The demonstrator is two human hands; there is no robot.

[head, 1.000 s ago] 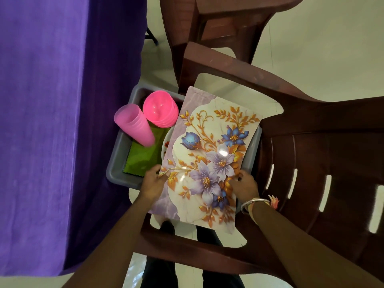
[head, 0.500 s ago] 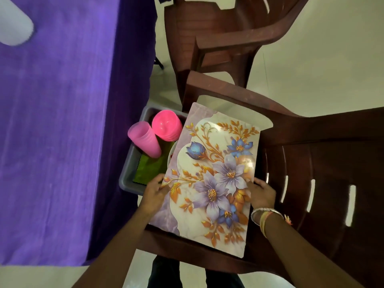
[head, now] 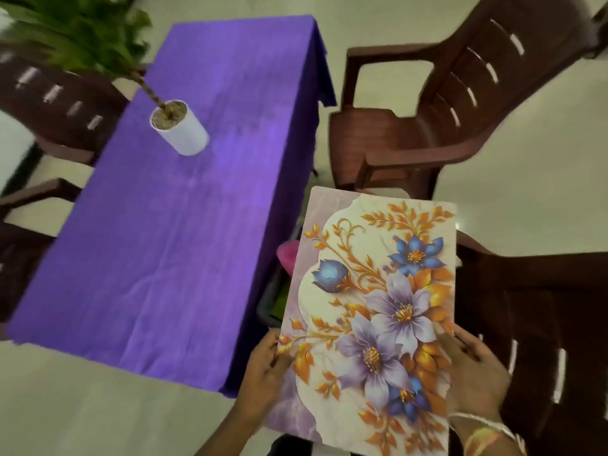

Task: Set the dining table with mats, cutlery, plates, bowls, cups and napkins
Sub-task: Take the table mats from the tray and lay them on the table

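Floral placemat is now raised off grey tub; side edges are pinched by left hand and right hand. Risk: grip is lost on glossy surface, pink cup below is toppled.

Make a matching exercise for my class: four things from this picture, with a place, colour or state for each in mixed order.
Things:
1 mat
2 pot
3 cup
4 cloth

Descriptions:
A purple
B white, holds a plant
C held by left hand and right hand
D pink, partly hidden by the mat

Pairs: 1-C; 2-B; 3-D; 4-A
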